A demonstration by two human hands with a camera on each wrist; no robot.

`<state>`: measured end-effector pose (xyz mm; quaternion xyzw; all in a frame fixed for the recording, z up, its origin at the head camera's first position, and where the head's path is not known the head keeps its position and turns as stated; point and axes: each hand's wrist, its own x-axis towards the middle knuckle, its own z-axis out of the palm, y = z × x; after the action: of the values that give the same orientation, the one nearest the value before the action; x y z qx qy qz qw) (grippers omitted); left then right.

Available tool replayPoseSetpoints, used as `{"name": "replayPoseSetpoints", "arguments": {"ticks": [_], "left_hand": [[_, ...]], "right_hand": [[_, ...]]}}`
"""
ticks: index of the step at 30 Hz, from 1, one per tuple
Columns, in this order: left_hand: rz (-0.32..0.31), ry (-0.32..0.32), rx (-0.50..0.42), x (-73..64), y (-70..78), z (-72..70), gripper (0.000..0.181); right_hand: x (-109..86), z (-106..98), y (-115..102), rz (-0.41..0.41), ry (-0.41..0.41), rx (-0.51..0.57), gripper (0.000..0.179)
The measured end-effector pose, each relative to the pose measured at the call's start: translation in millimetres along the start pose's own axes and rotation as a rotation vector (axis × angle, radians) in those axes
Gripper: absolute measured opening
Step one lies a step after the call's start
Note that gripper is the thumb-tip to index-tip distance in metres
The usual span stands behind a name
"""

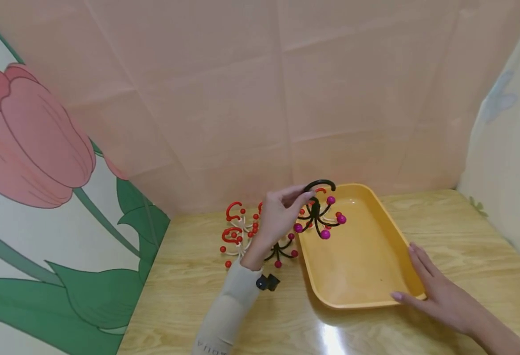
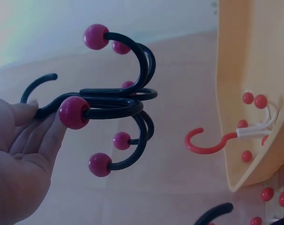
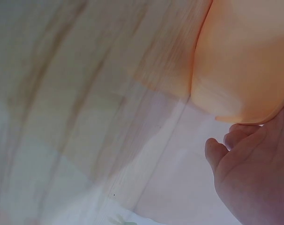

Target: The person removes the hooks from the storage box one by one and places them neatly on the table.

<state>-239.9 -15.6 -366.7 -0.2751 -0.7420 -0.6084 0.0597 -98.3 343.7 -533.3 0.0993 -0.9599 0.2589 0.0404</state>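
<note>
My left hand [image 1: 278, 217] pinches the hook end of a black multi-arm hanger [image 1: 315, 209] tipped with magenta balls. In the left wrist view this hanger [image 2: 116, 93] hangs apart from everything but the fingers. It is over the left side of a yellow tray [image 1: 362, 256]. Behind it, a white hanger with a red hook [image 2: 210, 143] and red balls lies at the tray's far left. My right hand [image 1: 446, 296] holds the tray's near right corner, thumb at the near rim and fingers along the right side.
Left of the tray stand white hangers with red hooks [image 1: 237, 236] and another black hanger [image 1: 278, 251], partly behind my left arm. The wooden table [image 1: 180, 301] meets a pink cloth backdrop [image 1: 224, 123] and a tulip-printed panel [image 1: 42, 138].
</note>
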Motion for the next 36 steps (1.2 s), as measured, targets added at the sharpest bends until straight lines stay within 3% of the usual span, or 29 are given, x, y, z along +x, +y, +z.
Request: {"name": "replayPoseSetpoints", "arguments": {"ticks": [7,15,23,36], "left_hand": [[-0.034,0.056,-0.031,-30.0,-6.9,-15.1,0.029],[-0.050,0.065,-0.018,-57.6,-17.4,-29.8,0.027],[-0.078,0.029,-0.097,-81.5,-29.8,-38.0,0.029],[-0.144,-0.028,-0.112,-110.5,-53.6,-41.9,0.025]], "right_hand": [[-1.3,-0.5,-0.4,-0.002,-0.010,-0.001,0.117],[-0.8,-0.4,-0.3,0.004,0.007,0.031,0.118],[-0.9,0.4,-0.3,0.001,0.006,0.028,0.118],[-1.0,-1.9,-3.1,0.004,-0.003,0.024,0.117]]}}
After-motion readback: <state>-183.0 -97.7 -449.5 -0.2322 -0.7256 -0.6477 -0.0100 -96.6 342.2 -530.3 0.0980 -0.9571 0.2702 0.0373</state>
